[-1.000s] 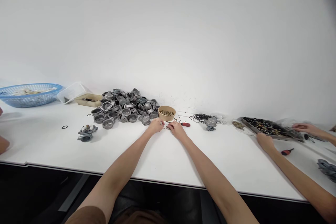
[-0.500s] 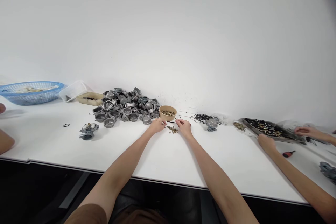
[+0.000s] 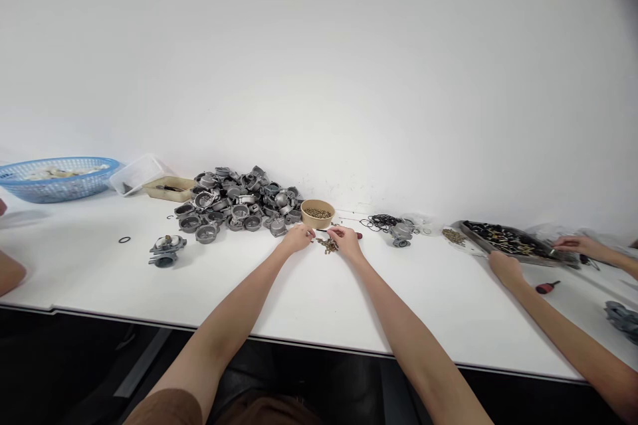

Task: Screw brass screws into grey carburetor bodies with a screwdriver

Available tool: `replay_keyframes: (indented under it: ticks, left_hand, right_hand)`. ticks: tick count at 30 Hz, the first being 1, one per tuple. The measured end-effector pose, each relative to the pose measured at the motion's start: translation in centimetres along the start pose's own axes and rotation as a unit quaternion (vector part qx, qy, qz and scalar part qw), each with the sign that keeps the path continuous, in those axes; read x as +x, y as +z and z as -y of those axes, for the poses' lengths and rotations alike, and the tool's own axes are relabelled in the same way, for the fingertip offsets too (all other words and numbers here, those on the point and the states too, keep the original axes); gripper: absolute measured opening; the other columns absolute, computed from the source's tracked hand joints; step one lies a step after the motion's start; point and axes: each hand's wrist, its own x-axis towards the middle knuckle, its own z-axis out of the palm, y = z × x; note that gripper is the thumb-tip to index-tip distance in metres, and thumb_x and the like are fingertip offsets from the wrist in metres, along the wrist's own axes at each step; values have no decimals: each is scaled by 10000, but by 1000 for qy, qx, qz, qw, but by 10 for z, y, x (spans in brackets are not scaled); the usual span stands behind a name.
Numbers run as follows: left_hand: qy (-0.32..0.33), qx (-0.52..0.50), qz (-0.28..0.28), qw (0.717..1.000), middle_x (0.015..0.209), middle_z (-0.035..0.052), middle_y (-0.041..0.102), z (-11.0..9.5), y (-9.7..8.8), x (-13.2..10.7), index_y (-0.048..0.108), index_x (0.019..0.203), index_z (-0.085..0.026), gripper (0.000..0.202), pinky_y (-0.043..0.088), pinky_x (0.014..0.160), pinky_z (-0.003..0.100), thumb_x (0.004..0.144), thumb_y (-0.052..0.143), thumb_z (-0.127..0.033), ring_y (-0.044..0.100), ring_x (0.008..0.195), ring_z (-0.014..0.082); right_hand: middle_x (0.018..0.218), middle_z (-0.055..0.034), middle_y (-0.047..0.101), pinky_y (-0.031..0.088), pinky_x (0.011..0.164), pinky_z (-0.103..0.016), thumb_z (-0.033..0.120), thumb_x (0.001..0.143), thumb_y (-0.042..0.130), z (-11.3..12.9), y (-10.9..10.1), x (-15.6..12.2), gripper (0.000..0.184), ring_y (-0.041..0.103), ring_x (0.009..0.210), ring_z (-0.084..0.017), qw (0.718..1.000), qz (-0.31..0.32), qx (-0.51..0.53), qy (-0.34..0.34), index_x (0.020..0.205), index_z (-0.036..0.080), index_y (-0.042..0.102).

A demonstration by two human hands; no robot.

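Observation:
My left hand (image 3: 298, 238) is closed, its thumb and fingertips pinched together. What they hold is too small to make out. My right hand (image 3: 345, 239) is closed around a screwdriver (image 3: 359, 236); its red handle end shows past the knuckles, and the thin dark shaft points left towards my left fingertips. A small pile of brass fittings (image 3: 327, 246) lies on the white table between and just below both hands. Right behind them stands a tan bowl (image 3: 318, 223) holding many more little brass pieces.
Grey metal carburetor bodies (image 3: 239, 206) are heaped behind my left hand. One carburetor (image 3: 167, 251) and a black ring (image 3: 124, 240) lie left. Black O-rings (image 3: 381, 222) lie right. A co-worker's hands (image 3: 506, 269) are at a parts tray (image 3: 513, 257); a blue basket (image 3: 60, 194) stands far left.
My right hand has shifted slightly left, and more of the red handle shows. My left hand stays nearly in place. The co-worker's far hand has moved a little left over the tray.

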Motion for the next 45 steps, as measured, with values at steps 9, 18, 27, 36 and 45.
replay_keyframes:
  ticks: [9, 18, 27, 36, 45]
  left_hand:
    - [5, -5, 11, 1000, 1073, 55, 738, -2, -4, -4, 781, 1002, -229, 228, 493, 966, 306, 918, 571, -257, 647, 1088, 247]
    - [16, 31, 84, 996, 1418, 107, 564, -9, -3, -9, 596, 1363, -250, 898, 440, 1038, 339, 637, 757, -753, 519, 1302, 345]
    - [25, 85, 48, 995, 1336, 140, 578, -20, 14, -10, 673, 1225, -230, 801, 455, 1003, 377, 669, 686, -806, 559, 1207, 364]
    - [7, 50, 28, 998, 1190, 90, 670, -33, 12, -7, 716, 1079, -244, 592, 496, 924, 319, 665, 790, -661, 599, 1147, 321]
    - [-51, -28, -29, 998, 755, -86, 713, -31, 10, -6, 714, 890, -340, 220, 481, 816, 183, 816, 728, -546, 651, 1071, 192]
  right_hand:
    - [927, -60, 773, 506, 812, -306, 369, 871, 600, 21, -20, -6, 254, 692, 856, -216, 987, 21, -157, 1, 931, 195, 777]
    - [1004, -81, 747, 500, 691, -270, 422, 581, 892, 34, -74, -15, 569, 684, 795, -220, 957, 163, -218, 100, 1089, 191, 779]
    - [1047, -118, 737, 537, 708, -248, 178, 516, 893, 46, -40, -17, 580, 701, 806, -204, 966, 148, -72, 197, 1072, 104, 746]
    - [586, 19, 628, 469, 568, -239, 163, 464, 888, 45, -32, -4, 300, 629, 606, -176, 962, 146, -126, 192, 712, 155, 719]
    - [555, 26, 634, 435, 550, -233, 186, 487, 883, 31, -23, 2, 387, 613, 586, -165, 964, 154, -129, 175, 860, 154, 784]
